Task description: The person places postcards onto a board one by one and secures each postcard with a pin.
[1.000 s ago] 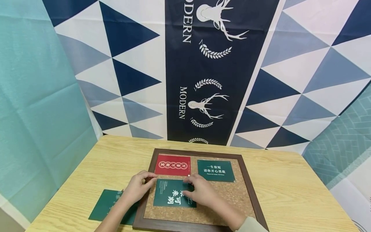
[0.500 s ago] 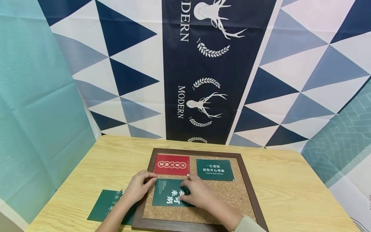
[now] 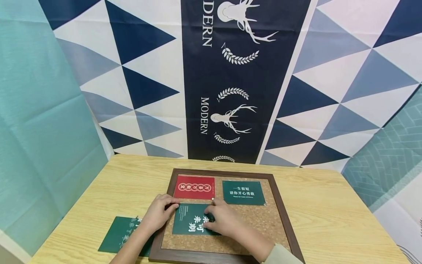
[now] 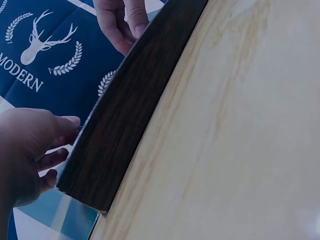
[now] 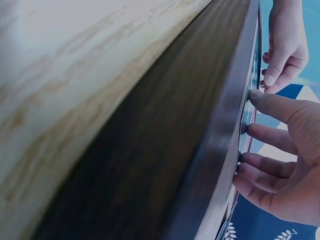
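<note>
My left hand (image 3: 158, 212) is at the top left corner of a green card (image 3: 184, 223) with white lettering. Its thumb and forefinger meet there in a pinch on something tiny, perhaps a pushpin, mostly hidden by the fingertips. Across the right part of that card lies my right hand (image 3: 224, 218), fingers spread and tips touching the board side in the right wrist view. Under both hands is a cork board (image 3: 254, 227) with a brown wooden frame (image 3: 285, 216). The left wrist view shows the left hand (image 4: 30, 150) beside the frame's edge.
A red card (image 3: 194, 187) and another green card (image 3: 244, 193) are at the board's far side. Small pins show at some of their corners. More green card (image 3: 115, 234) lies on the wooden table (image 3: 329, 220) left of the board, partly behind the left forearm.
My right hand has shifted slightly left over the green card, its fingertips settling there. The left hand stays at the card's corner. The head view has drifted a little.
</note>
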Available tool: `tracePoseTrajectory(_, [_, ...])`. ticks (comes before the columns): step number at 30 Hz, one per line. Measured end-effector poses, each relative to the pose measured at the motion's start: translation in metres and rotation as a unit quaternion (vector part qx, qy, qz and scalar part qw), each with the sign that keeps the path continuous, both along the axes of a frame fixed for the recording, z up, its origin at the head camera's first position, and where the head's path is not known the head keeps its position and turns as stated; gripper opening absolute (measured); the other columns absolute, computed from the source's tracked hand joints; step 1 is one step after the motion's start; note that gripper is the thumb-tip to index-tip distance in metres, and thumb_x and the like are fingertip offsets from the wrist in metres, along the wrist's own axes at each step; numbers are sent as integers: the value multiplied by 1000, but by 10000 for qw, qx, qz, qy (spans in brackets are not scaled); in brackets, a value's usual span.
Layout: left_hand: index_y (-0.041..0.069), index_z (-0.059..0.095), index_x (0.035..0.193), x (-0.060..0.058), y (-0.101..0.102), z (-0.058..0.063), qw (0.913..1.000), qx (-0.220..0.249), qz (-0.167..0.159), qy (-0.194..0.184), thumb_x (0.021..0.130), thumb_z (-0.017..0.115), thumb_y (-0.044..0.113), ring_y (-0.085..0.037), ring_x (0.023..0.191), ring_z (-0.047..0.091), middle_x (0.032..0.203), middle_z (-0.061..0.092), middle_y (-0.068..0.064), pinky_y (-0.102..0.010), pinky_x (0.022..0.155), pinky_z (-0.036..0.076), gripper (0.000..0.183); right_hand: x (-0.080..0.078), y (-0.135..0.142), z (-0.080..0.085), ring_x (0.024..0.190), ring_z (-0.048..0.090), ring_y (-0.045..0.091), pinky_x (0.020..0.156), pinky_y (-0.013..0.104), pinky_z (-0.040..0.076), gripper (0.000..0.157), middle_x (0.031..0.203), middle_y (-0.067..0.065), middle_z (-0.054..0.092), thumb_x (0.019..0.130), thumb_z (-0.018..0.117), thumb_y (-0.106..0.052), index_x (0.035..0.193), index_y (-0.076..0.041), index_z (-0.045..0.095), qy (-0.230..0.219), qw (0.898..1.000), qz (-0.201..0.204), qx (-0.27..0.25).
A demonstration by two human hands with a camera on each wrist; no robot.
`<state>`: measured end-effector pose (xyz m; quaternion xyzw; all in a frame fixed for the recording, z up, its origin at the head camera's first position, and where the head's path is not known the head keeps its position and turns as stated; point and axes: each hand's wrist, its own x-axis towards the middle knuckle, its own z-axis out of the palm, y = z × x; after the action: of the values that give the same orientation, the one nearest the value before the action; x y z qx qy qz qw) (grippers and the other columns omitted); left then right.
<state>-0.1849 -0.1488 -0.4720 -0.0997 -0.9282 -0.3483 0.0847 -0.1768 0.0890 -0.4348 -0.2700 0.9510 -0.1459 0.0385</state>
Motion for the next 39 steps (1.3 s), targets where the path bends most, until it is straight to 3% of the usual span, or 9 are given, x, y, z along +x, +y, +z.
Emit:
tracePoseTrajectory(8, [17,74,99,-1,1,-1,9979,-577,8,310,86,66,18,-9,85,52,89,64,8,-31,75,48,15,1,-2,1,89,50,13,74,29,49,36,98,2,54,77,73,-41,104,-16,70,-77,10000,-18,31])
tracePoseTrajectory(15, [14,75,96,-3,3,1,9938,-938,-65,598,85,67,18,-9,82,50,85,64,6,-28,71,47,14,0,-3,2,98,53,18,81,34,50,37,104,4,56,77,73,-41,104,-16,70,-53,10000,-16,49])
tracePoseTrajectory(25, [13,75,91,-5,5,1,9921,-1092,-132,596,84,68,13,-6,75,44,79,59,9,-21,64,44,10,-1,-3,2,88,49,13,68,26,46,36,95,0,54,77,74,-41,103,-16,71,-2,10000,14,26])
tracePoseTrajectory(39, [9,73,81,-14,5,7,9852,-1426,-707,631,84,68,11,-8,73,45,75,55,7,-23,66,46,6,-3,-1,1,85,50,12,70,27,47,36,94,1,55,77,74,-40,102,-15,71,-62,10000,69,-10])
